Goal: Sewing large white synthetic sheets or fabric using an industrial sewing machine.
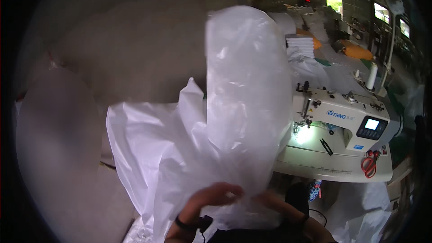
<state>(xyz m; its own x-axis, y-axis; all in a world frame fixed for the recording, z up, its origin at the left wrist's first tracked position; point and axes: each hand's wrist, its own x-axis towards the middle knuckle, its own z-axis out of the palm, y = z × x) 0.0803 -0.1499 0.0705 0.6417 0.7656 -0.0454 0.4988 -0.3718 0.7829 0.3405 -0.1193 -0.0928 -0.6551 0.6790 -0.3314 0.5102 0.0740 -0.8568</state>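
Clear plastic bag (245,90): I see it raised upright, puffed into a tall rounded column, translucent and glossy, its lower end gathered at my hands.
White woven sack (153,153): it hangs crumpled just beside and behind the clear bag, touching it, one corner peaking upward, its folds spilling downward.

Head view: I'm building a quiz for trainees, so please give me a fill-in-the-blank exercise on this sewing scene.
1. Both hands, left hand and right hand, hold up a clear ____ bag.
2. The scissors on the table have ____ handles.
3. The sewing machine stands to the person's ____.
4. The thread cone behind the machine is ____.

Missing words: plastic; red; right; white
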